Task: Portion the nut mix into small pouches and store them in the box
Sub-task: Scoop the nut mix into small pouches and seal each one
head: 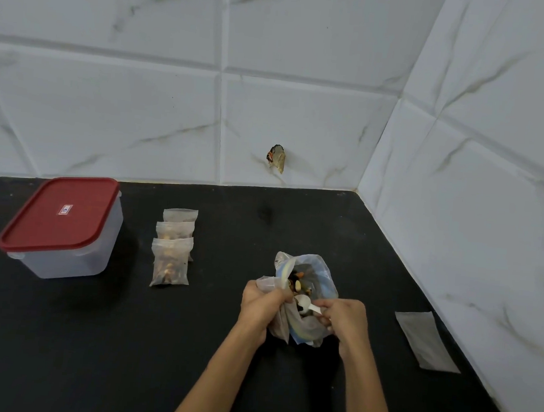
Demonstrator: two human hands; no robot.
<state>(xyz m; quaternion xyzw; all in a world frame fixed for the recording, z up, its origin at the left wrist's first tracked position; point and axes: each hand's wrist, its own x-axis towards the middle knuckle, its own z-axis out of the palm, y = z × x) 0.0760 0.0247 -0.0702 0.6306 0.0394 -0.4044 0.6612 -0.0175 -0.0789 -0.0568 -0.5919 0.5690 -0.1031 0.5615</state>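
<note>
A large clear bag of nut mix [315, 275] stands open on the black counter. My left hand [262, 303] grips the bag's left rim and a small pouch beside it. My right hand [345, 317] holds a white plastic spoon [304, 303] whose bowl lies over the bag's mouth. Three filled pouches [171, 261] lie overlapping in a row to the left. A clear box with a red lid [62, 223], shut, stands at the far left. An empty flat pouch [426, 340] lies at the right.
The black counter [109, 355] meets white marble-look tiled walls at the back and along the right. A small brownish scrap [276, 158] sticks on the back wall above the counter.
</note>
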